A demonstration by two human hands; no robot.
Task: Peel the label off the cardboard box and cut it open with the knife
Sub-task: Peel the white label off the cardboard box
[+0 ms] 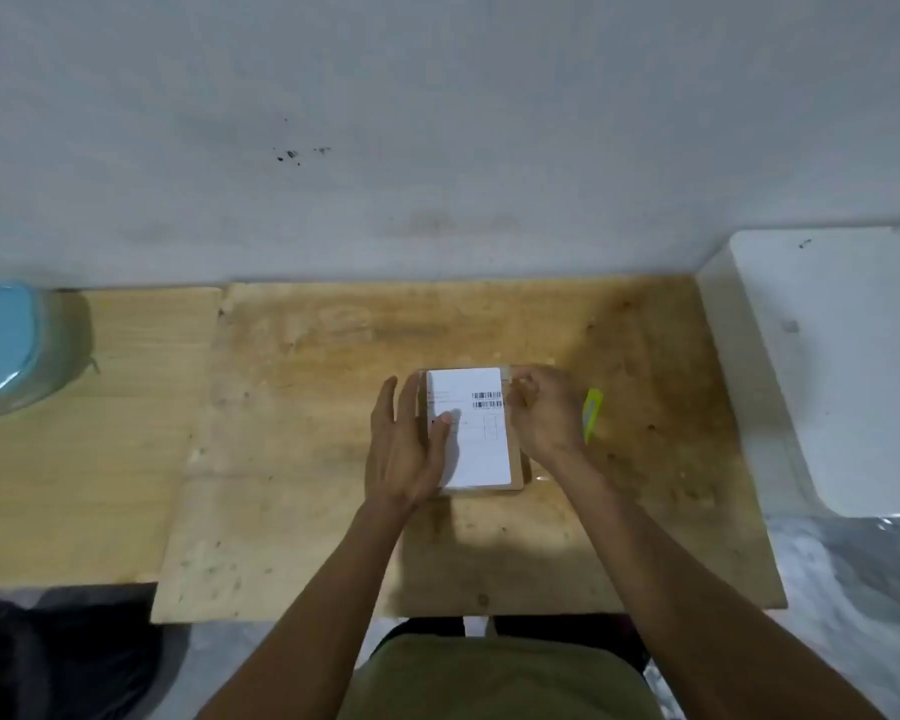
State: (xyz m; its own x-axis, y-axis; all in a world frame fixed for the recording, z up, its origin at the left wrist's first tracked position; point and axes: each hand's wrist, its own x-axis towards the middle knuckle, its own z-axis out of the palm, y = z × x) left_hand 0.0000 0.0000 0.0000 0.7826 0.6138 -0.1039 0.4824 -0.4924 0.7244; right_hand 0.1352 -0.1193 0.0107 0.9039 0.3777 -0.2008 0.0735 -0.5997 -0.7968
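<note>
At the frame's centre the box (516,462) lies flat on the bench (292,459), its label (476,439) still stuck on. It is steadied by the left hand (406,449), fingers straight, thumb on the label. The right hand (544,413) is curled at the upper right corner; whether the label is pinched cannot be told. The label could be torn if pulled fast. The knife (592,414) lies just right. Left, a lidded tub (9,345) is seen, contents hidden.

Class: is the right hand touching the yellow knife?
Apart. The head view shows bare table between the right hand and the knife.
</note>
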